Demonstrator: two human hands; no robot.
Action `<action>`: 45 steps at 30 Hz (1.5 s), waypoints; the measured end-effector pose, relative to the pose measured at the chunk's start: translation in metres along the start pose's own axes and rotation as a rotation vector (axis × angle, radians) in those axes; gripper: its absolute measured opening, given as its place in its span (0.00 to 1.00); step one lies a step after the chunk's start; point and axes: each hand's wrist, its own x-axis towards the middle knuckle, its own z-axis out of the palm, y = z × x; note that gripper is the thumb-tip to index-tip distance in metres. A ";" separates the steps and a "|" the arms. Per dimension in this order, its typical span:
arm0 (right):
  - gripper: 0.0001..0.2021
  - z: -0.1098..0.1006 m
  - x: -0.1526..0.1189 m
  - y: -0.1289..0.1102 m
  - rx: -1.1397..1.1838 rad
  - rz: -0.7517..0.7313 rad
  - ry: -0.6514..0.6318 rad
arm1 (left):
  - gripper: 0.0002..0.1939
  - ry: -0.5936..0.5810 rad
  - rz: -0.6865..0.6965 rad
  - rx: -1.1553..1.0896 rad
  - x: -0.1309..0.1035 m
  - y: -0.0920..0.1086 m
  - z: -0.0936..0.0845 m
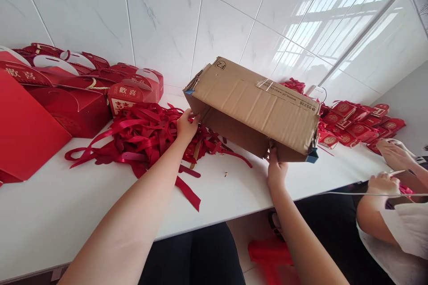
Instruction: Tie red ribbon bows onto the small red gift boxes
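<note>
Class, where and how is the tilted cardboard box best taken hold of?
Pinch the cardboard box by its open rim, probably near both ends, coming from the near side: its long opening faces that way, exposing thin walls.

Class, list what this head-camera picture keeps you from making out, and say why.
Cardboard box: upper interior, head view, hidden by its printed side.
Red ribbons: lower layers, head view, buried under upper ones.
Bright red panel: head view, cut off by left edge.
Gold-coloured piece on the table: head view, too small to identify.
</note>
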 end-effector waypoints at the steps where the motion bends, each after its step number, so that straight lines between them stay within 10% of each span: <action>1: 0.25 0.001 -0.001 -0.005 0.015 0.007 0.010 | 0.09 0.019 -0.002 -0.006 0.002 0.004 -0.001; 11: 0.23 0.012 0.036 -0.105 -0.148 -0.061 0.086 | 0.14 0.351 0.057 -0.121 0.044 0.076 -0.023; 18: 0.19 0.085 0.073 -0.138 0.195 -0.093 -0.149 | 0.18 0.400 0.003 -0.288 0.070 0.089 -0.064; 29: 0.24 0.217 0.106 -0.077 0.403 -0.072 -0.255 | 0.40 0.101 -0.192 -0.300 0.082 0.036 -0.092; 40: 0.29 0.236 0.098 -0.028 0.108 0.057 -0.311 | 0.49 0.113 -0.260 -0.236 0.079 0.016 -0.084; 45: 0.30 0.225 0.107 -0.041 -0.088 0.056 -0.351 | 0.31 0.150 -0.335 -0.077 0.081 0.060 -0.098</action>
